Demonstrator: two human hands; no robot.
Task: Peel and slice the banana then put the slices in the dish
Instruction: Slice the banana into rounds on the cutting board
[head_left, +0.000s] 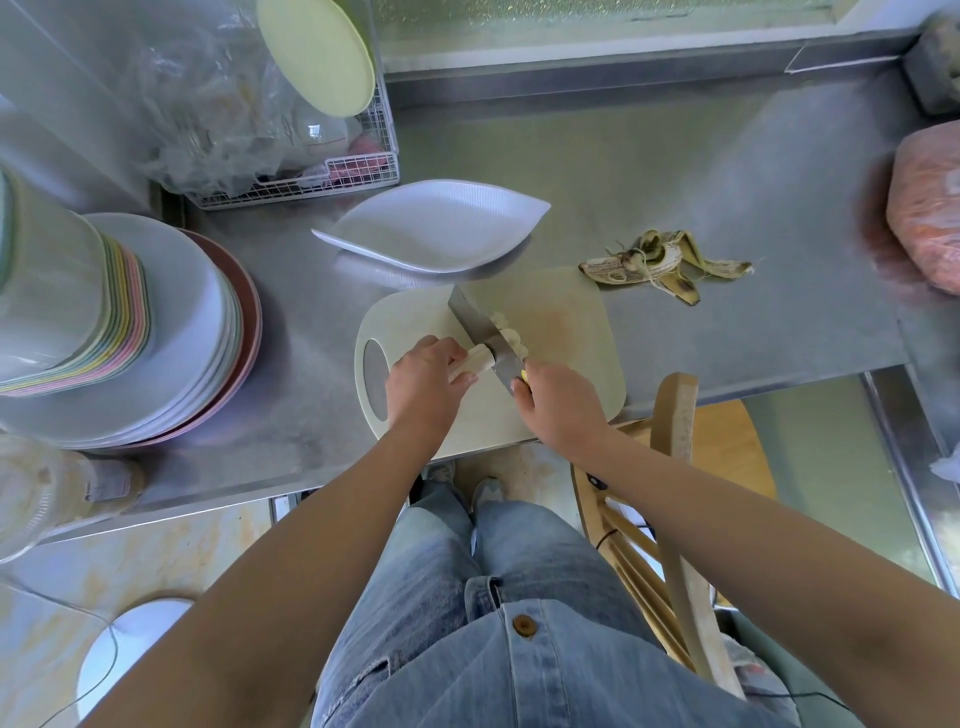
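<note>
The peeled banana (475, 362) lies on the cutting board (566, 322) near the front edge of the bench (727, 182), and only a short stub is uncut. Your left grip (423, 382) is curled over this stub, with the fingertips close to the cut face. Your right grip (558, 402) is clamped on the yellow handle of the knife (480, 327), and the blade stands against the stub's exposed end. A row of cut slices (506, 335) lies on the board, on the side of the blade away from the stub. The white dish (441, 228) stands just beyond the board and holds nothing. Treat the fruit as light, soft and easily bruised. Hold the stub with only enough pressure to stop it rolling, or it will likely squash. Expect the flesh to be slick and slightly tacky, so slices may cling to the blade. As the stub shortens, finger clearance to the blade reduces. Tuck the fingertips back and take hold at the end farthest from the edge. For transfer, judge the slices too soft to pinch hard. Lift them by their rims in small groups, or carry them on the flat of the blade. The peel (660, 265) lies on the bench by the board's far right corner.
</note>
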